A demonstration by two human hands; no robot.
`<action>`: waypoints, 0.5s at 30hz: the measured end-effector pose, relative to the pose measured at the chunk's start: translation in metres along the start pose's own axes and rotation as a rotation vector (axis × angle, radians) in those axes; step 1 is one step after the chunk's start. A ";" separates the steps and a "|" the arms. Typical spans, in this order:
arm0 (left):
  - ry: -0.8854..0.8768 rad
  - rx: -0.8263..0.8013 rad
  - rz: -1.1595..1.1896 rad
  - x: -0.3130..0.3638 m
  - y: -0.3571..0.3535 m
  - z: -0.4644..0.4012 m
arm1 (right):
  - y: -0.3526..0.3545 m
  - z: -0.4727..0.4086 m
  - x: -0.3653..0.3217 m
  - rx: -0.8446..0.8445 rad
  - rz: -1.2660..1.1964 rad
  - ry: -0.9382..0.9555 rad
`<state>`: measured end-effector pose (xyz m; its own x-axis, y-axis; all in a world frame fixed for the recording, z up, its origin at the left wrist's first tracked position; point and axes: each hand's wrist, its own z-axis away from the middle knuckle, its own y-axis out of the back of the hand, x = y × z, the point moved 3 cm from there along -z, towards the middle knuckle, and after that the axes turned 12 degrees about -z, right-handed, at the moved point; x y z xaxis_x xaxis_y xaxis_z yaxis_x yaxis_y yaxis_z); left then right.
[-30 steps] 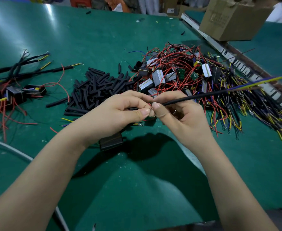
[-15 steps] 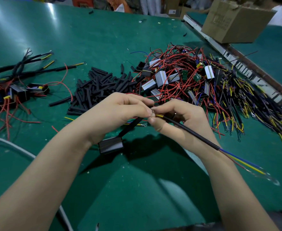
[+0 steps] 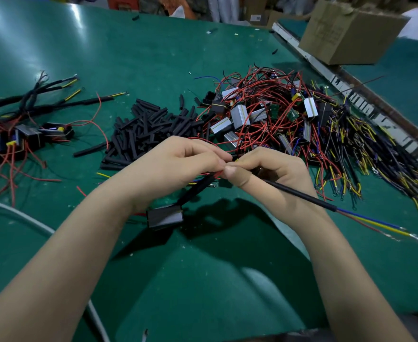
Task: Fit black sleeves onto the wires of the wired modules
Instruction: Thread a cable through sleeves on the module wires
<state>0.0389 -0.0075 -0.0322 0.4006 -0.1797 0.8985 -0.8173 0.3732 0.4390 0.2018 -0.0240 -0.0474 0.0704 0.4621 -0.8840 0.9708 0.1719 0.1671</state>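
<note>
Black sleeves, short cut lengths of tubing [image 3: 151, 129], are lying heaped on the green bench mat [image 3: 54, 58], beyond our left hand [image 3: 178, 166] and well apart from the fingers.

Head view, item in hand: one longer black sleeve [image 3: 299, 195] is running from our right hand [image 3: 274, 176] down toward the near right, with blue, yellow and red wire ends [image 3: 373, 224] coming out of its far mouth. We are pinching its near end between right thumb and curled fingers; the left thumb and forefinger are pinching thin red wire [image 3: 216, 174] right at the point where the two hands are touching. A second sleeved lead [image 3: 195, 188] is dropping from under the left hand to a small black box module [image 3: 164, 217], which is hanging or resting just below the left wrist; we cannot tell which.

Handling note, as we judge it: we should be keeping the strands bunched and straight, feeding them in together, and sliding the sleeve toward the module without kinking.

Unsleeved stock: the tangle of red-wired modules [image 3: 264, 112] is waiting beyond the right hand.
</note>
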 end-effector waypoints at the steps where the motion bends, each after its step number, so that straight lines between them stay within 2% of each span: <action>1: -0.015 -0.012 0.007 0.001 0.000 0.000 | 0.000 0.000 -0.001 0.006 -0.044 -0.023; 6: -0.111 -0.026 0.040 0.003 -0.004 0.001 | 0.003 -0.003 -0.006 0.050 -0.207 -0.131; 9: -0.166 0.020 0.026 0.006 -0.004 0.002 | 0.003 -0.004 -0.005 0.073 -0.307 -0.246; 15: -0.415 0.172 -0.351 0.013 -0.003 0.005 | 0.001 -0.004 -0.001 0.060 -0.422 -0.465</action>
<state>0.0452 -0.0154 -0.0217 0.4921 -0.6220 0.6091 -0.7342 0.0796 0.6743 0.2022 -0.0207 -0.0449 -0.2420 -0.0637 -0.9682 0.9471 0.2013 -0.2499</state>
